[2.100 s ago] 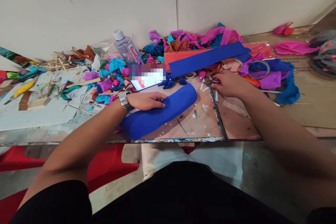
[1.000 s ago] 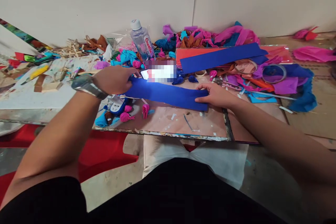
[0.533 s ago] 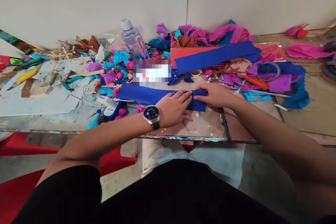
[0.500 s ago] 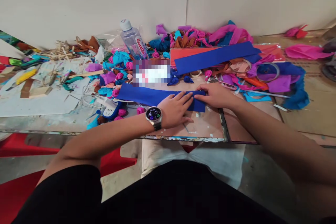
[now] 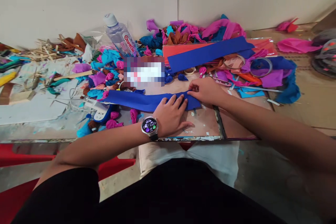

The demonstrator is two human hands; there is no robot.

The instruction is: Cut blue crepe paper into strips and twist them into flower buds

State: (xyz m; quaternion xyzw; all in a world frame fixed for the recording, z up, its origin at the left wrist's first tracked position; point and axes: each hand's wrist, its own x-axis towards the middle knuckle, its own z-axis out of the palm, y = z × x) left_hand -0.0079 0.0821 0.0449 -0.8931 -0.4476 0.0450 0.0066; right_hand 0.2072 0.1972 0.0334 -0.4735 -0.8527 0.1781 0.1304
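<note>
in the head view, a long blue strip (image 5: 136,100) lies across the center of the frame, on the counter (image 5: 207,120). the left hand (image 5: 170,116), wearing a round watch (image 5: 149,126), rests on the strip's right part, fingers spread and open, gripping nothing. just to its right, the right hand (image 5: 206,90) has its thumb and fingers closed in a pinch on the strip's upper edge, near the right end. above the left hand is a blurred bright rectangle (image 5: 147,73); a clear bottle (image 5: 121,38) is at upper left of center. a second blue strip (image 5: 210,53) slants across red sheets (image 5: 183,49). a tape ring (image 5: 261,67) lies right of center, among crumpled colored pieces.
</note>
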